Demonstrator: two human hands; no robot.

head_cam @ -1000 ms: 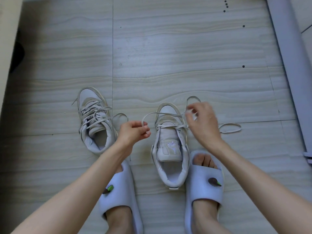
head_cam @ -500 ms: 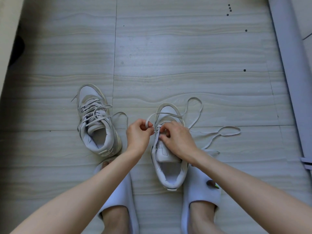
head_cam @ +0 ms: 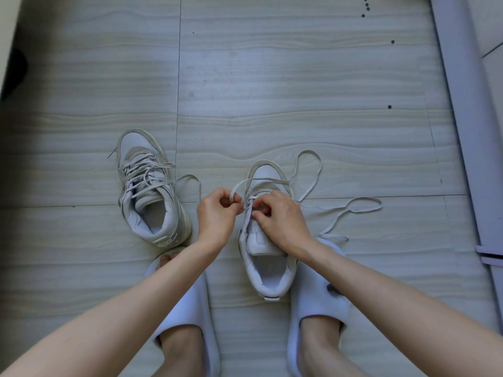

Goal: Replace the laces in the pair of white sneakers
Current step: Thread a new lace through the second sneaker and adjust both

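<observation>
Two white high-top sneakers stand on the tiled floor. The left sneaker (head_cam: pixel 148 191) is laced loosely, its lace ends trailing to the right. The right sneaker (head_cam: pixel 268 257) sits between my feet with its tongue showing and only its lowest eyelets laced. Its white lace (head_cam: pixel 351 206) lies in long loops on the floor to the right. My left hand (head_cam: pixel 216 213) pinches one end of this lace at the shoe's left eyelets. My right hand (head_cam: pixel 280 219) rests over the tongue and pinches the lace at the eyelets.
My feet wear pale slippers, the left slipper (head_cam: pixel 187 300) and the right slipper (head_cam: pixel 315 289), close behind the sneakers. A grey door frame or rail (head_cam: pixel 462 104) runs along the right side. A dark object (head_cam: pixel 15 69) sits at the far left wall.
A second ago my hands were apart, drawing the lace outward on both sides. They have come together over the right sneaker's eyelets, and the lace loops have dropped onto the floor.
</observation>
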